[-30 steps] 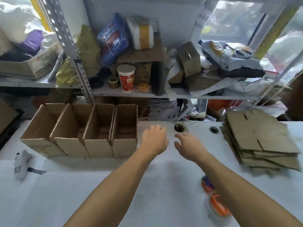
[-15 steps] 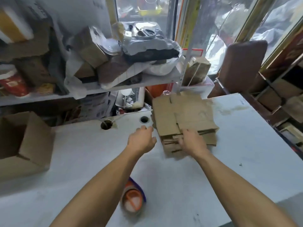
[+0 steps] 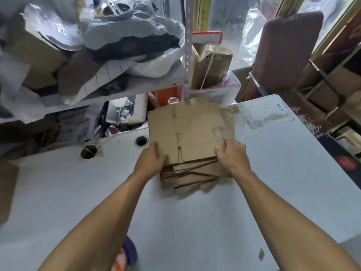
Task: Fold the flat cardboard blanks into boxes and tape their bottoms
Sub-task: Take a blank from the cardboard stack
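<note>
A stack of flat brown cardboard blanks (image 3: 195, 173) lies on the white table (image 3: 283, 163) just ahead of me. The top blank (image 3: 197, 130) is raised a little at its near edge. My left hand (image 3: 151, 160) grips the top blank's near left corner, fingers curled under it. My right hand (image 3: 232, 154) grips its near right edge, thumb on top. An orange and blue tape dispenser (image 3: 125, 257) lies on the table under my left forearm, partly hidden.
Two round cable holes (image 3: 141, 141) (image 3: 88, 151) sit in the table left of the stack. A cluttered metal shelf (image 3: 117, 89) with bags and boxes stands behind. A brown chair back (image 3: 287, 51) is at the far right. The table's right edge drops off to the floor.
My view has turned right, from the row of folded boxes to the stack of blanks. Both hands have reached the stack and taken hold of the top blank's near edge.
</note>
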